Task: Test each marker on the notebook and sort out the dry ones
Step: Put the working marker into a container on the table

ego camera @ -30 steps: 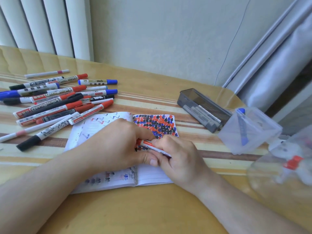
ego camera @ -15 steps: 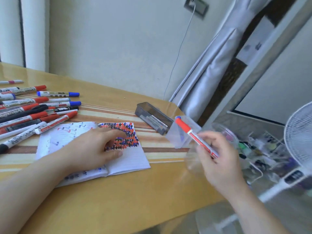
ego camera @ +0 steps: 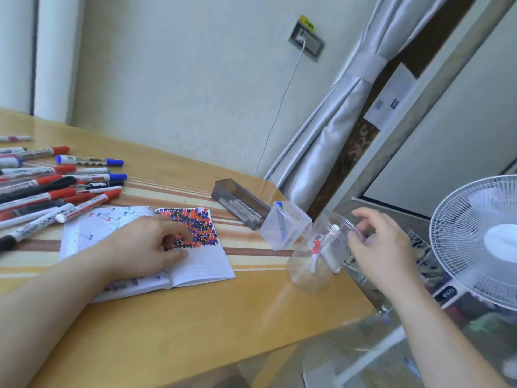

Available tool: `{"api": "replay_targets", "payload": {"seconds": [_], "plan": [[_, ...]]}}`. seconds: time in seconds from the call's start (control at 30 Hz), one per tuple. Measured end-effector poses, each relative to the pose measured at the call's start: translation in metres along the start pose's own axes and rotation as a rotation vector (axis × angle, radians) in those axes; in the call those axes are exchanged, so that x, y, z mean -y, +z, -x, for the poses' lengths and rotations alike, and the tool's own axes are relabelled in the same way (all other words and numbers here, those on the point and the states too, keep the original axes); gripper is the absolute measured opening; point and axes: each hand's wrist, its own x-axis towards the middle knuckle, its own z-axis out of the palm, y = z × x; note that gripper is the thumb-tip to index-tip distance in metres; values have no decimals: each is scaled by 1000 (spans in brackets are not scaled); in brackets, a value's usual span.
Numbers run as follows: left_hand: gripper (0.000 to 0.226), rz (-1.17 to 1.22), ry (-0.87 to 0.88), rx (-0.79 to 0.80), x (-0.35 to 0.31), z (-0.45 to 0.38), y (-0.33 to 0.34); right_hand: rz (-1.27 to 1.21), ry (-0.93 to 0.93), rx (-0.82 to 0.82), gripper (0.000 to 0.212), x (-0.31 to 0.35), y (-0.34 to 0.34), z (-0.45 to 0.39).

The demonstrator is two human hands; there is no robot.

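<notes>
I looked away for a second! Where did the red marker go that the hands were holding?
The right hand carried the red marker off the notebook, dropped it into the clear round jar and let go. The left hand stayed on the notebook; the marker pile is unchanged.

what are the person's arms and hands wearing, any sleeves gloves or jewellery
Nothing shows on either arm. The left hand and right hand are bare, with no gloves, rings or bracelets in view. Both forearms are uncovered right to the picture's edge, so any sleeve ends above what the head camera sees. No watch or wristband shows on either wrist.
</notes>
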Motion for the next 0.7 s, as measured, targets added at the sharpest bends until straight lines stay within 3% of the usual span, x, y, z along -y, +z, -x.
{"api": "replay_targets", "payload": {"seconds": [0.1, 0.23, 0.5, 0.7], "plan": [[18, -2, 0, -1, -1, 0, -3, -94, -151, -11, 28, 34, 21, 7], [22, -96, -97, -102, 9, -3, -7, -266, -346, 157, 25, 84, 89, 20], [38, -531, -511, -351, 52, -6, -41, -423, -517, 490, 29, 171, 219, 3], [38, -581, -658, -204, 60, -8, -38, -479, -561, 509, 27, 182, 252, -8]]}}
